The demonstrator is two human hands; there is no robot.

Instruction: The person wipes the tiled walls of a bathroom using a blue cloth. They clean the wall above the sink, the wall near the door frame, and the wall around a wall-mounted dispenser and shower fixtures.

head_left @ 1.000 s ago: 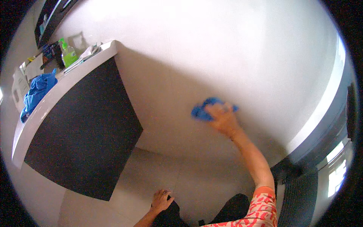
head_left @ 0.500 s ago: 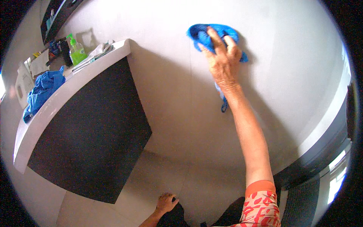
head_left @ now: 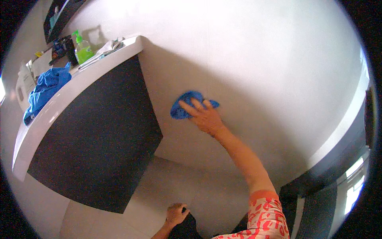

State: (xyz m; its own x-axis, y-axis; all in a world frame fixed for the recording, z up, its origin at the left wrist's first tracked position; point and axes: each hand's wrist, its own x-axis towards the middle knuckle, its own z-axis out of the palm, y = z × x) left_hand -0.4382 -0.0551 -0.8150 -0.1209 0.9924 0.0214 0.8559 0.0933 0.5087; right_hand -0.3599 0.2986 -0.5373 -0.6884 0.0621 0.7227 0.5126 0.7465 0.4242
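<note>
My right hand (head_left: pixel 205 118) presses a blue cloth (head_left: pixel 184 108) against the pale wall (head_left: pixel 254 71), just right of the dark cabinet panel (head_left: pixel 99 139). Its fingers are partly spread over the bunched fabric, and part of the cloth sticks out past the knuckles. Low in the picture, my left hand (head_left: pixel 175 214) stays beside my dark-clothed knee (head_left: pixel 185 228). Its fingers curl in loosely, and I see nothing held in them.
A white countertop (head_left: pixel 131 47) juts in from the left. On it are a crumpled blue garment (head_left: pixel 47 89), a white jug (head_left: pixel 24 85), a green soap pump bottle (head_left: pixel 83 51) and folded cloths (head_left: pixel 105 51). A dark shelf (head_left: pixel 59 18) hangs above; a window (head_left: pixel 354 195) is at right.
My right hand has moved the blue cloth down and to the left along the wall, from high up to beside the cabinet panel. My left hand has hardly moved.
</note>
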